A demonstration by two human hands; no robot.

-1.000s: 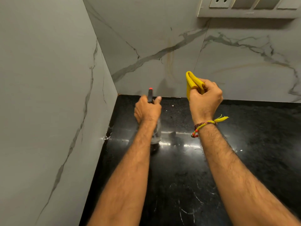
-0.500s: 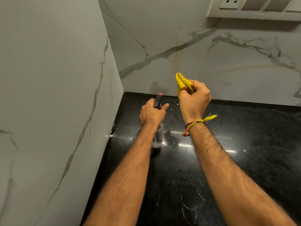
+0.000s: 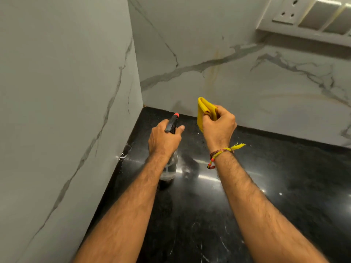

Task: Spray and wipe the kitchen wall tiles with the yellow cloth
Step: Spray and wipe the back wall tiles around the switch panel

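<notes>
Right hand (image 3: 218, 128) grip pinches folded yellow cloth (image 3: 206, 111); left hand (image 3: 164, 139) grip clasps spray bottle (image 3: 170, 168).

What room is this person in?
Most likely a kitchen corner. There's a shiny black counter, marble-look wall tiles behind it, and a socket panel high on the wall.

yellow cloth (image 3: 206, 111): folded, bunched, held upright above the surface's back edge | spray bottle (image 3: 170, 164): clear body, black head, red nozzle tip, upright near the surface's back-left corner | wall tiles (image 3: 247, 88): white, grey-veined, faint yellowish streaks
</notes>
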